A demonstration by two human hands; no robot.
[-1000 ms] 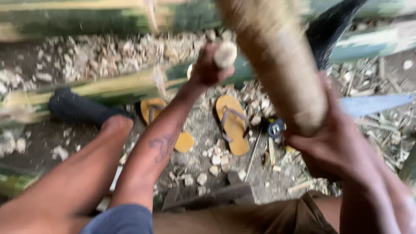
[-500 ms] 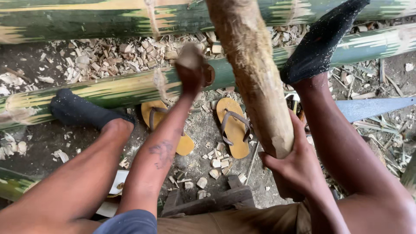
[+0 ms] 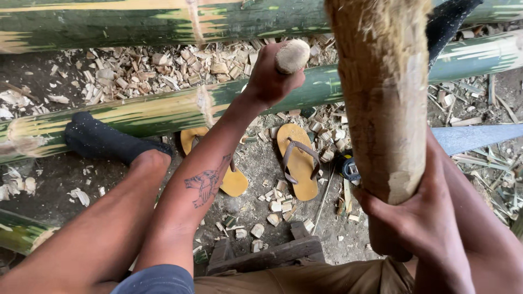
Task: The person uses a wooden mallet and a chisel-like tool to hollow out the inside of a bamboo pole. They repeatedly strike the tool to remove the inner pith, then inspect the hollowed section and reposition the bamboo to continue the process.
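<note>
The left hand point(image 3: 269, 81) is closed around a tool with a rounded wooden handle point(image 3: 292, 56), set against the nearer green bamboo pole point(image 3: 163, 111) in the middle of the scene. The right hand point(image 3: 419, 218) grips the lower end of a thick wooden club point(image 3: 384, 98), raised upright at the right. A black-socked foot point(image 3: 103, 140) rests on that pole at the left. Two yellow sandals point(image 3: 298, 160) lie on the chip-strewn ground just near of the pole, beside a dark wooden block point(image 3: 267, 253).
</note>
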